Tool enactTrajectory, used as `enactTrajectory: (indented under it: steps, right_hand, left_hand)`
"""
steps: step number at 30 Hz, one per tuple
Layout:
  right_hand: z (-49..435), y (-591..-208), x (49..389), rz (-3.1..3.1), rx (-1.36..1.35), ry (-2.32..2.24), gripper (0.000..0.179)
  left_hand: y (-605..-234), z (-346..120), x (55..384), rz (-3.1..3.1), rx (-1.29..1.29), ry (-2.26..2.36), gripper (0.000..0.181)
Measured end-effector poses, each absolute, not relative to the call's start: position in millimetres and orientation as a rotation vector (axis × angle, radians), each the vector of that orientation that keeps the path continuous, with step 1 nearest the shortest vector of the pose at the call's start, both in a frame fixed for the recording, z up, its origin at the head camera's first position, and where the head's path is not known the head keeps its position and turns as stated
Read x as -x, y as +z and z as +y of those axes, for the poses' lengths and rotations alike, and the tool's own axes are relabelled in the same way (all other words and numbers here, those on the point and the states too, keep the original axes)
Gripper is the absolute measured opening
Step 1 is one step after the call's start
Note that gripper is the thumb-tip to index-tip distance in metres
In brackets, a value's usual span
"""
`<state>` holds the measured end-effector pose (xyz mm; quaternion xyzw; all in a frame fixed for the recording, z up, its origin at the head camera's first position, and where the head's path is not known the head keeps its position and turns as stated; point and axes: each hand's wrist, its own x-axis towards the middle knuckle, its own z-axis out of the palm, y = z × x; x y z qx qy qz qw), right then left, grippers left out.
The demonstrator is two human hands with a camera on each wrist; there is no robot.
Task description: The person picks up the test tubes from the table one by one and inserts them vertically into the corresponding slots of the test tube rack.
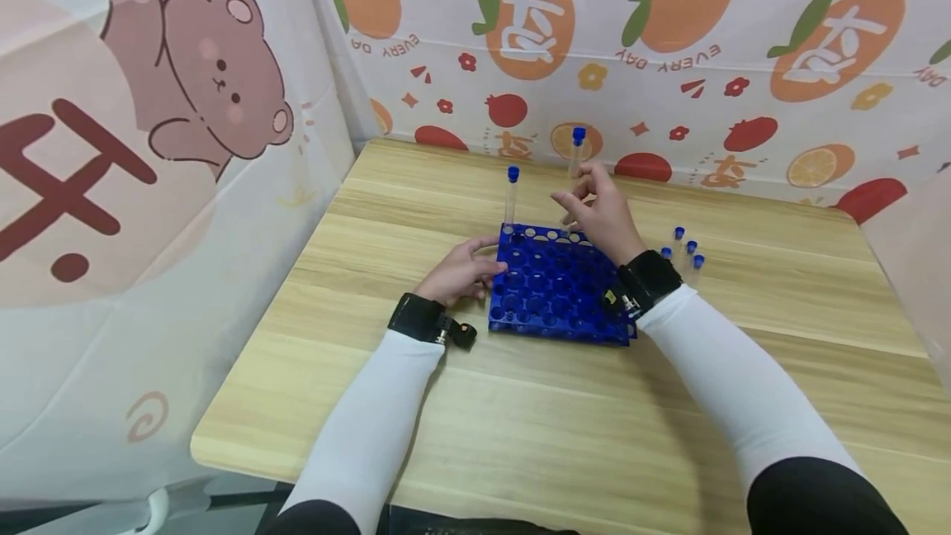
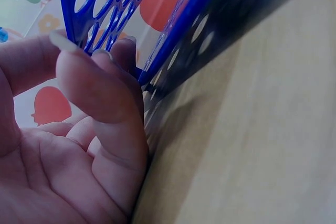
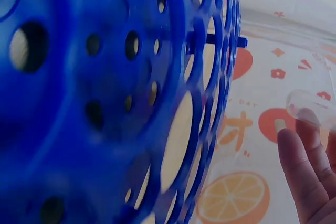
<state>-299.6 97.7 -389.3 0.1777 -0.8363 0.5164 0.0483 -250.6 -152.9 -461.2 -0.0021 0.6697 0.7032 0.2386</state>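
Observation:
A blue test tube rack [image 1: 560,338] with rows of round holes stands on the table. At its left side my left hand [image 1: 459,273] holds the edge; in the left wrist view thumb and fingertips meet the rack's end [image 2: 73,19]. A clear test tube [image 1: 575,162] with a blue cap is upright in the fingers of my right hand [image 1: 607,217], over the rack's far row. The right wrist view shows its clear rounded end [image 3: 304,102] near the fingertips. Another blue-capped tube [image 1: 510,203] stands in the far left corner hole.
Several blue-capped tubes [image 1: 692,247] stand close together on the table right of the rack, partly behind my right wrist. The wooden table [image 1: 312,386] ends at a patterned cloth [image 1: 446,40] behind and at the left.

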Motion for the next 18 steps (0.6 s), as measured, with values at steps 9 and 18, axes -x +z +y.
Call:
enactTrajectory:
  steps: [9, 18]
  right_hand:
    - [77.6, -391.5, 305.2, -2.619, -0.586, 1.429, 0.042]
    - [66.7, -392.2, 305.8, -2.692, -0.635, 1.348, 0.035]
  left_hand:
    - [-462.2, -153.6, 252.2, 1.845, -0.003, 1.924, 0.059]
    - [-463.0, -153.1, 252.3, 1.832, 0.015, 1.923, 0.060]
